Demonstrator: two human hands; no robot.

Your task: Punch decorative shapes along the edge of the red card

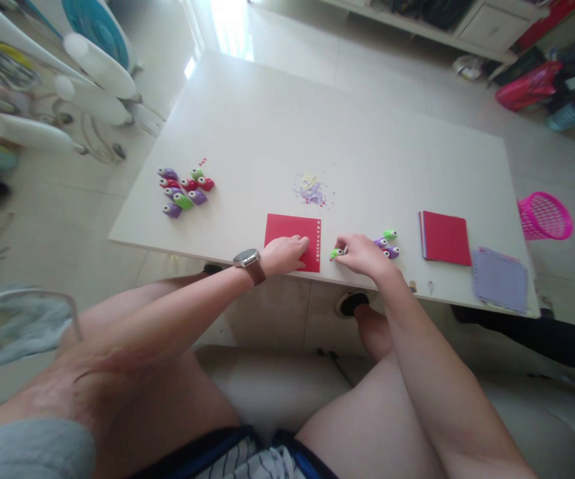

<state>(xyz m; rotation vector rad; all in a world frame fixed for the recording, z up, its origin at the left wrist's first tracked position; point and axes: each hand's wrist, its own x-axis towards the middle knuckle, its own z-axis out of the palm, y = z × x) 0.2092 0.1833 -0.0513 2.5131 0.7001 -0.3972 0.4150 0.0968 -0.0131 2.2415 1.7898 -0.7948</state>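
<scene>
- Right hand (359,255): the fingers are closed in a narrow pinch on a small green punch (336,253), which is marked with a round eye. The punch is at the fingertips, just beside the perforated edge of the red sheet (287,226).
- Left hand (284,253): the fingers lie flat and slightly spread, palm down on the red sheet. A row of small holes (318,241) runs along the sheet edge between the two sets of fingers.
- Watch (247,258): on the left wrist, behind the left fingers.
- Spare punches (391,253): green and purple, just to the right of the right hand, which may conceal part of the group.
- Paper bits (312,189): pale yellow, lilac and red, in a loose scatter ahead of the left fingertips.
- Two small items (431,287): to the right of the right fingers, near the worktop (391,159) edge; too small to identify.
- Red stack (447,238): farther right of the right fingers.
- Lilac stack (501,279): beyond the red stack, same side.
- Punch cluster (182,199): purple, green and red, well to the left of the left fingers.
- Pink basket (546,216): farthest right of the fingers, past the worktop end.
</scene>
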